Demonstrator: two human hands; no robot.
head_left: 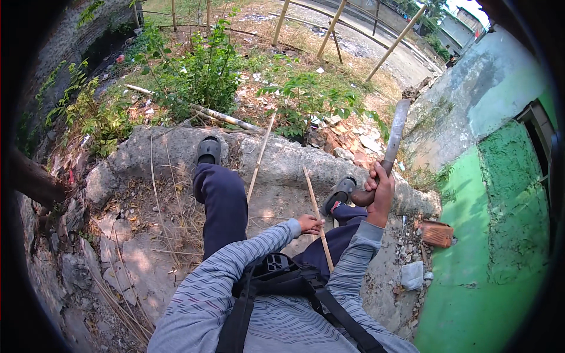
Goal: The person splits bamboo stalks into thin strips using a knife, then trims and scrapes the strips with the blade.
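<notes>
My right hand [379, 191] is raised on the right, its fingers wrapped round the curved brown wooden handle of a machete [396, 129]. The blade points up and away from me, clear of the stick. Low in front of my body, my left hand [310, 224] is closed at a thin pale bamboo stick [315, 203]. That stick slants from the concrete ledge down toward my right thigh. A second thin bamboo stick [261, 154] leans on the ledge between my feet, its lower end near my left leg.
My feet in dark clogs [209, 150] rest by a rough concrete ledge [282, 167]. Beyond it are leafy shrubs [209, 73], a bamboo pole [226, 119] and a bamboo fence [332, 26]. At right stand a green wall [462, 235] and an orange brick [437, 233]. Dry strips [156, 182] lie left.
</notes>
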